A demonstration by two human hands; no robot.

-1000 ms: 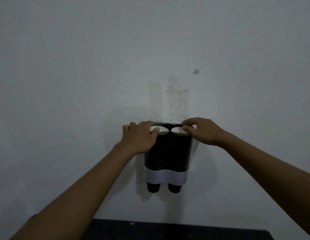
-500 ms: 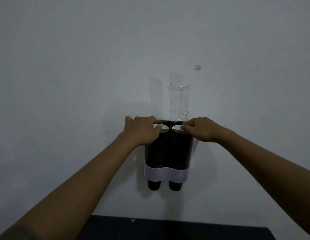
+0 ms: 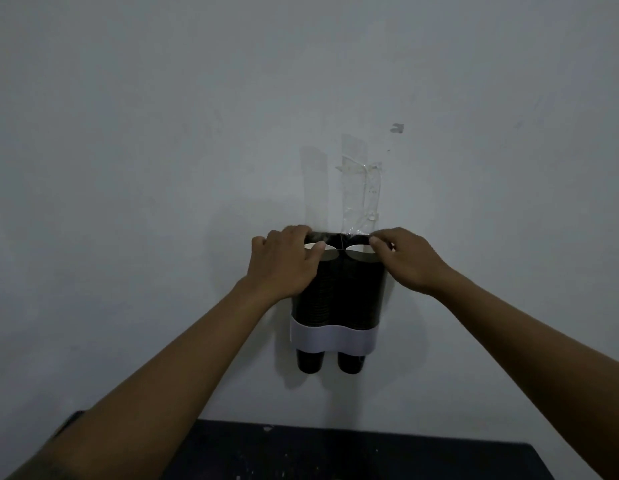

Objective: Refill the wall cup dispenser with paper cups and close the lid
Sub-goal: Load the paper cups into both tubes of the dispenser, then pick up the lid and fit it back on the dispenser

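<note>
Both hands are shifting at the top of the wall cup dispenser (image 3: 337,292). The left hand (image 3: 284,263) is sliding outward toward the left edge, its thumb now lying across the left white cup opening (image 3: 322,252). The right hand (image 3: 406,259) is drawing back to the right rim, uncovering more of the right white cup opening (image 3: 358,250), fingertips pinching the edge.

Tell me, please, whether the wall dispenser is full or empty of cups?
Full: dark stacked cups fill both tubes of the dispenser up to the white rims at the top, and cup bottoms poke out below.
</note>
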